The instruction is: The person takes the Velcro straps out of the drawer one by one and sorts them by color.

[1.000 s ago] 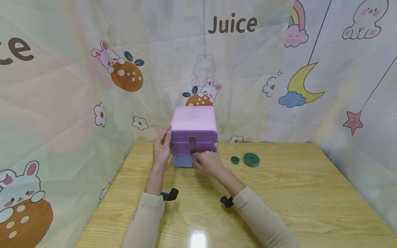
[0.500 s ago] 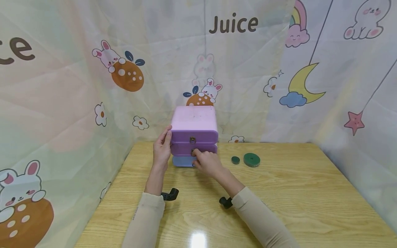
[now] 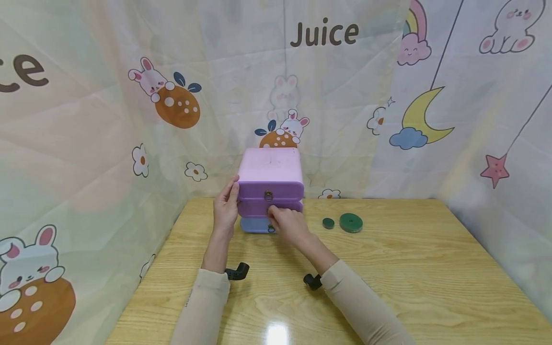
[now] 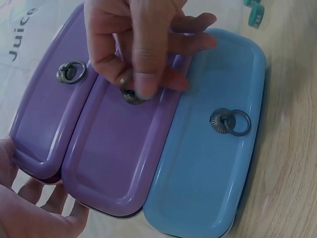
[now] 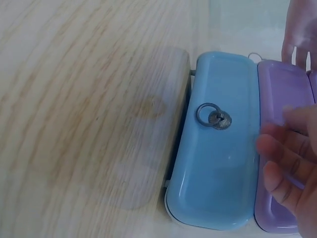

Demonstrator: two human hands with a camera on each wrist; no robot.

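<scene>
A small drawer cabinet [image 3: 270, 165] with a pink top stands on the table. Its top drawer [image 3: 251, 191] and middle drawer [image 3: 251, 209] have purple fronts, and the bottom drawer [image 3: 254, 225] is blue. My left hand [image 3: 225, 206] holds the cabinet's left side, thumb by the front edge and fingers along the side. At the middle drawer, my right hand [image 3: 291, 224] pinches the metal ring pull [image 4: 132, 99] between thumb and index finger; the other fingers are held off the front. All three drawer fronts look pushed in.
Right of the cabinet on the wooden table [image 3: 388, 268] lie a small green roll [image 3: 328, 223] and a larger green roll [image 3: 350, 223]. A printed curtain [image 3: 345, 120] rises close behind the cabinet and along both sides.
My right thumb has come up from beside the blue drawer to meet the index finger at the middle ring pull, uncovering the bottom ring. The left hand stays put.
</scene>
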